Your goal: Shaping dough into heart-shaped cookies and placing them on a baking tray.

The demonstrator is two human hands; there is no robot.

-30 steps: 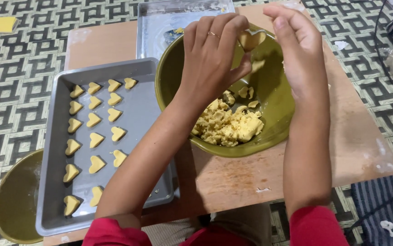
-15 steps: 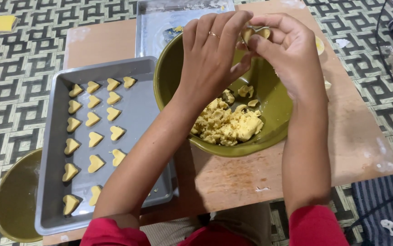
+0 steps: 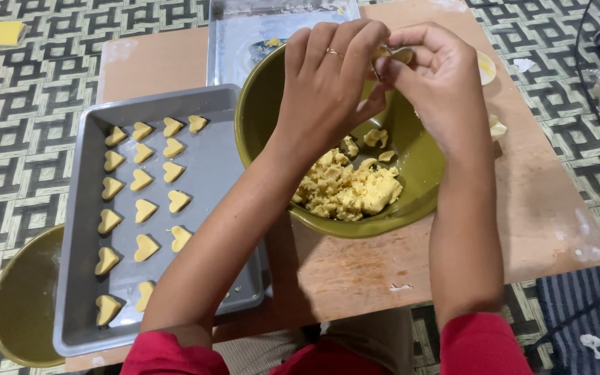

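So from my seat I'm looking down on the low wooden table point(image 3: 355, 271), and the biggest thing on it is the grey rectangular metal baking tray point(image 3: 223, 180) off to my left, with rows of small yellow heart-shaped cookies point(image 3: 145, 210) lined up on it. Just right of the tray, touching its edge, sits the round olive-green bowl point(image 3: 265, 104) with a crumbly yellow lump of dough point(image 3: 348, 191) in the bottom.

Both hands are up over the far rim of the bowl, well above that lump. My left hand point(image 3: 327, 80) is curled with its fingers bent down, and my right hand point(image 3: 439, 83) is pinched in toward it, so the fingertips of both meet on a small yellow piece of dough point(image 3: 391, 54). That piece sits between the two hands, squeezed from both sides, and neither one is really nearer. I can't make out its shape, it's mostly hidden by fingers. The tray lies to the left of the piece, on the left hand's side.
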